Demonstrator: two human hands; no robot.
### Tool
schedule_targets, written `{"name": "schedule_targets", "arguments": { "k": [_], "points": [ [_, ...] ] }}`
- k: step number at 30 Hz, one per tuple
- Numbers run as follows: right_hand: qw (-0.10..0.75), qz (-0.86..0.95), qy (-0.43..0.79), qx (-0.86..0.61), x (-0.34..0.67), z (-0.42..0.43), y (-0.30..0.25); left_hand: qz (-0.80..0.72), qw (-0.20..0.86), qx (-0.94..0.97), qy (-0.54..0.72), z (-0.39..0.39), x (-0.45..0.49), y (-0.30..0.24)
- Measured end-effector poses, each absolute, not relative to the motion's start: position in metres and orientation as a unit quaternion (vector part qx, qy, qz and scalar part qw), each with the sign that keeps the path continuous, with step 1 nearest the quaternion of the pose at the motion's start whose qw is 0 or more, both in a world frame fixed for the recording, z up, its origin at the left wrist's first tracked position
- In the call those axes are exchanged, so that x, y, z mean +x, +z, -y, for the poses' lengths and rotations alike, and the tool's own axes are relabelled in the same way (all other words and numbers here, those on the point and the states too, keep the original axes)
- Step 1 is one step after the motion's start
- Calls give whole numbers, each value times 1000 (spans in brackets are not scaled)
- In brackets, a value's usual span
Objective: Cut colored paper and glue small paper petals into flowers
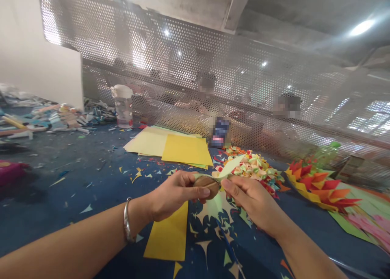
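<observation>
My left hand (179,188) is closed on a small round brown piece (199,183) that looks like wood, its thumb lying across the front. Pale green paper (234,165) runs behind the top of that piece and rises over my right fingertips. My right hand (248,197) pinches the paper at the right edge of the brown piece, where a thin dark edge shows that I cannot make out. Beneath both hands lie a yellow paper strip (167,236) and many cut scraps (204,248) with curved edges.
Yellow sheets (187,149) and pale sheets (149,140) lie ahead, beside a heap of small paper pieces (252,165). A folded paper flower (319,187) is at right. A bottle (123,108) and a phone (220,131) stand before a perforated metal screen (170,51); people sit beyond.
</observation>
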State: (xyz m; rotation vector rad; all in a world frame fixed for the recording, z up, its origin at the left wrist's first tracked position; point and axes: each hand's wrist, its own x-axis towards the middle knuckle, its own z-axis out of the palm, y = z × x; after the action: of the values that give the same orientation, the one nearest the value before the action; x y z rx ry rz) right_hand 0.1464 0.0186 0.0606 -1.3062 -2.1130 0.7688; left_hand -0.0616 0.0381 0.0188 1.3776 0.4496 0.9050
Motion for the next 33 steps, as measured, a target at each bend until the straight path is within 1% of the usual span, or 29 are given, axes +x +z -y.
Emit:
{"name": "schedule_targets", "arguments": {
  "k": [9, 20, 33],
  "points": [
    [264, 796, 271, -473, 145, -19, 59, -184, 674, 603, 385, -36, -62, 23],
    [254, 809, 255, -465, 148, -20, 54, -170, 666, 630, 362, -37, -64, 22],
    [254, 823, 231, -452, 149, -23, 56, -215, 658, 630, 351, -41, -67, 17]
  ]
}}
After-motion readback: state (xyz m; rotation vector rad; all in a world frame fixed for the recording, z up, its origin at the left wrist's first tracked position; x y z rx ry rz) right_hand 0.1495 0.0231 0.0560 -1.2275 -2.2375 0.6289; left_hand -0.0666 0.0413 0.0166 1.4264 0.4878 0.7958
